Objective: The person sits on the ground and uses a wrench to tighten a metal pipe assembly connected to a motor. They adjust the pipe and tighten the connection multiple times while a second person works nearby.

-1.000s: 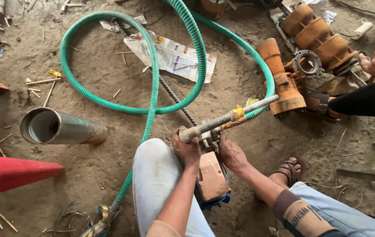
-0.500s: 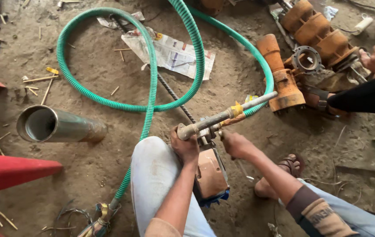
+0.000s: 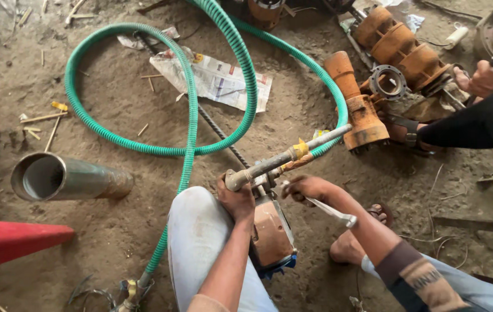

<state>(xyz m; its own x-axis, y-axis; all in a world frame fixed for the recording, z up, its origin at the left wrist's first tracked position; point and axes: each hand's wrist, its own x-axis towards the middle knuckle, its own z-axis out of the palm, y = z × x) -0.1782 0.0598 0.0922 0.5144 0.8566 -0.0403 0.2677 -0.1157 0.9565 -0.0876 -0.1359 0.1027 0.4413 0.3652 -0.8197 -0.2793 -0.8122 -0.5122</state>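
Beyond both hands (image 3: 269,193), green hose (image 3: 191,110), newspaper (image 3: 217,81).

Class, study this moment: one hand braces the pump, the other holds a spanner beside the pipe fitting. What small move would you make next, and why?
Probably swing the spanner a short stroke about the fitting under the grey pipe. The right hand grips its head end there, while the left hand presses on the orange pump, clamped between the knees.

The dusty earth floor (image 3: 113,110) carries a looping green ribbed hose (image 3: 188,115), a crumpled sheet of newspaper (image 3: 217,81), a grey metal tube (image 3: 67,176), rusty orange pump parts (image 3: 362,110) and scattered bits, perhaps wood splinters.
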